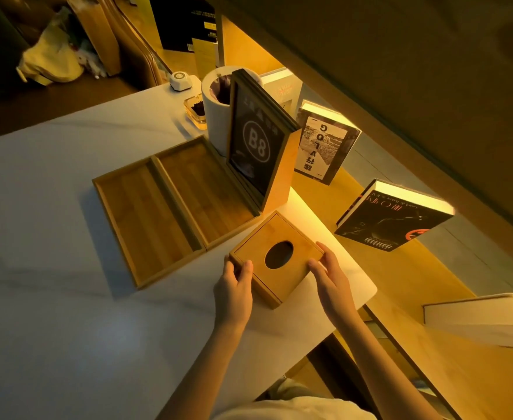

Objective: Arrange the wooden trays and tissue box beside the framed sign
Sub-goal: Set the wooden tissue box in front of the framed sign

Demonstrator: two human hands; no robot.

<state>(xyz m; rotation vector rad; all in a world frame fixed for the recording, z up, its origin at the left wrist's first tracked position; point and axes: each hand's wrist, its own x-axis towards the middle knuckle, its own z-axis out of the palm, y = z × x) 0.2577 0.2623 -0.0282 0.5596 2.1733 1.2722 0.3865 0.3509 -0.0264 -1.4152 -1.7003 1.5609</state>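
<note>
Table: a pale table (52,237) fills the left and the middle of the scene; its right edge runs near the tissue box.
Left tray: a shallow wooden tray (146,225) lies flat on the table, left of the middle, with nothing inside.
Right tray: a second wooden tray (203,189) lies just beside the first one, their long sides touching; its far right side is close to the base of the framed sign.
Cylinder: a white round container (219,122) stands at the far side, behind the trays and just left of the sign.
Framed sign: a dark framed sign (255,147) with "B8" in a circle stands upright on a wooden base, far from the person and right of the trays.
Left hand: the left hand (234,292) is half open, with the thumb and fingers laid on the near left corner of the tissue box.
Tissue box: a wooden tissue box (276,259) with an oval hole in the top stands on the table, nearer than the sign and right of the trays; its far left corner is very near the right tray, but I cannot tell if they touch.
Right hand: the right hand (331,280) is half open and its fingers rest on the right edge of the box top.
Books: two books stand on a lower wooden shelf at the right, one pale (325,147) and one black (391,219).
</note>
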